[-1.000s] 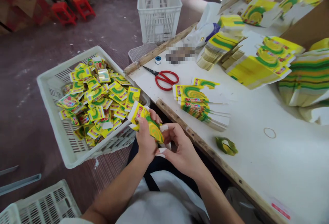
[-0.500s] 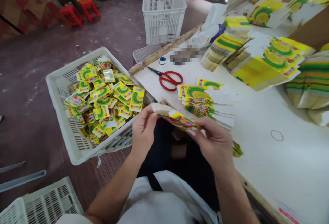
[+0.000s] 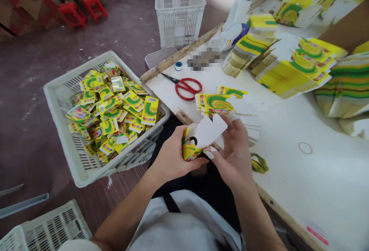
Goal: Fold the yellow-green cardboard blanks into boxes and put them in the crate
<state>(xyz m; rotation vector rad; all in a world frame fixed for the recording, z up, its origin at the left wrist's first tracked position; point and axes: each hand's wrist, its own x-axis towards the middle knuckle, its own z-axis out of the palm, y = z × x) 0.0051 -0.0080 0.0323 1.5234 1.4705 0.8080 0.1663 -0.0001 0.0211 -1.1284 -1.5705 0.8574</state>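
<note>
My left hand is closed around a small yellow and green printed paper carton, which is folded up into a box shape with white flaps sticking up and to the right. My right hand is at the carton's right side, thumb close to its lower edge and fingers apart beside the white flap; the fingertips are slightly blurred. Just behind the hands, flat printed cartons lie fanned out on the white table. A crumpled yellow-green piece lies by the table edge, right of my right hand.
A white plastic crate full of small yellow packs stands at my left. Red-handled scissors and a small blue spool lie on the table. Stacks of cartons stand farther right. Another white crate is behind.
The carton has gone from a flattened strip held between both hands to an opened box shape in my left hand. My right fingers have moved apart from their pinch. The view has shifted slightly.
</note>
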